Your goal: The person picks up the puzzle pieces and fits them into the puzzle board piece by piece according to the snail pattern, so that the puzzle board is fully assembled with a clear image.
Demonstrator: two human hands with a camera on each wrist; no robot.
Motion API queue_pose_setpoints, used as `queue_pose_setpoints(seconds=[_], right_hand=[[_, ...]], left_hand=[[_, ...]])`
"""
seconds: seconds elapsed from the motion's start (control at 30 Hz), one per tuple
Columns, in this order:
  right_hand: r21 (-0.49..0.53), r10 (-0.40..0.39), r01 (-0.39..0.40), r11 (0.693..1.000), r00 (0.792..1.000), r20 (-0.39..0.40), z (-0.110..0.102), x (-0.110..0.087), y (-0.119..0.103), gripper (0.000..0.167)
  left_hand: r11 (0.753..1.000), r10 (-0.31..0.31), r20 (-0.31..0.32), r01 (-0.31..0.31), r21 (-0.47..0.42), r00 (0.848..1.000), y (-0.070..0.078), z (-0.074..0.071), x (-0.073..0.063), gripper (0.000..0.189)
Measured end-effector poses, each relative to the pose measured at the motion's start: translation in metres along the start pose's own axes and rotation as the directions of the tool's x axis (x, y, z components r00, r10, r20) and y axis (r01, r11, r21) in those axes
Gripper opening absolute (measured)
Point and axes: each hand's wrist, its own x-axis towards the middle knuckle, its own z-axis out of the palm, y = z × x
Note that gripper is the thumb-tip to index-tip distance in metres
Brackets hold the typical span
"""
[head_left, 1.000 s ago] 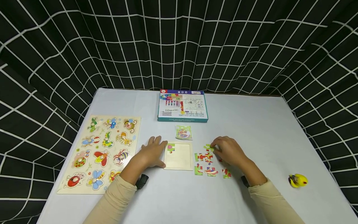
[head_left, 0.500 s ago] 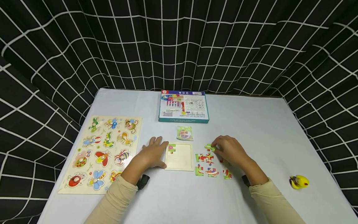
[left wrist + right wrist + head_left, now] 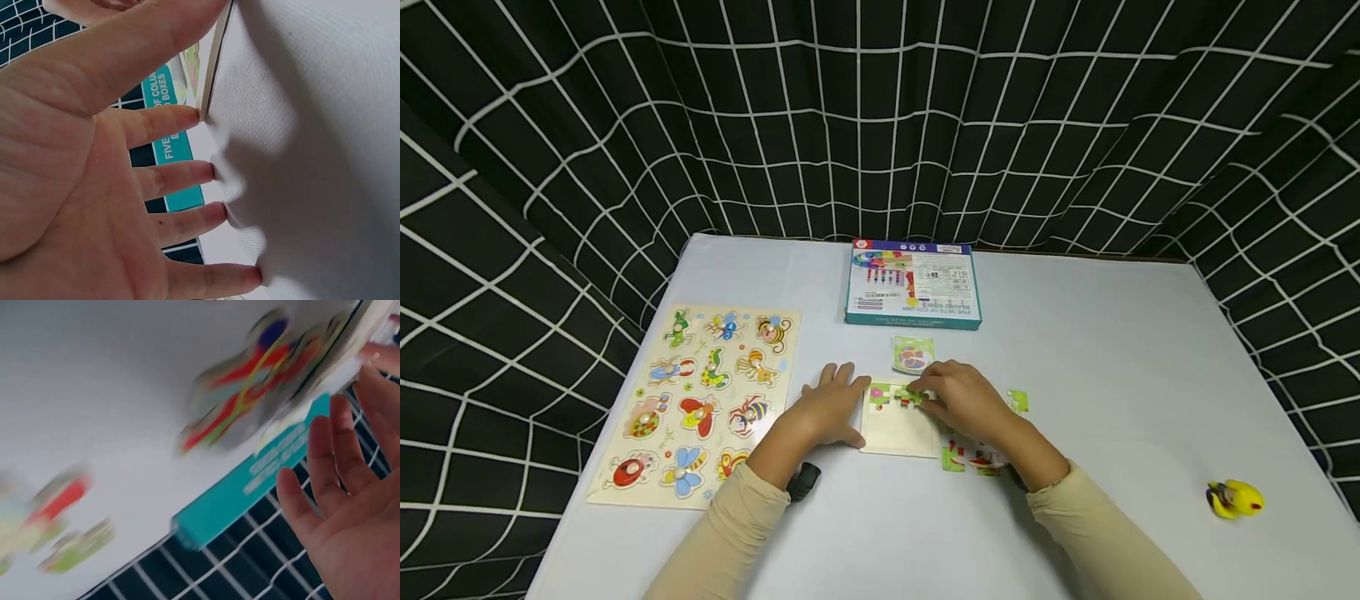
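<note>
Left hand (image 3: 827,415), grip released and fingers spread, touches the left edge of the square pale wooden tray (image 3: 895,429). White cloth-covered surface (image 3: 1105,367) extends from the right forearm (image 3: 1037,454) to the yellow toy (image 3: 1242,498). Right hand (image 3: 962,402) pinches a green jigsaw piece (image 3: 913,397) near the tray's far edge, visible long axis running roughly left-right, parallel to that edge.

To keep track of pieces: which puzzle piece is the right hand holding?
The green piece over the tray's far side, just right of the pink-flower piece; it alone is pinched by the right hand.
</note>
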Motion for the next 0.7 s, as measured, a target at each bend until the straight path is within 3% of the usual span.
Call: queue_pose_setpoints(seconds=[0.13,0.37,0.7], right_hand=[[-0.010,-0.060,0.060,0.998,0.998,-0.030,0.007,0.008,-0.007,0.023],[-0.043,-0.091,0.090,0.995,0.995,-0.037,0.009,0.013,-0.008,0.019],[-0.093,-0.073,0.073,0.993,0.997,0.000,0.013,0.012,-0.011,0.021]], left_hand=[[1.000,0.000,0.006,0.000,0.009,1.000,0.000,0.000,0.000,0.093],[1.000,-0.011,-0.001,0.011,0.018,1.000,0.002,-0.002,0.000,0.093],[1.000,-0.014,0.009,0.014,0.015,1.000,0.001,-0.001,-0.001,0.093]])
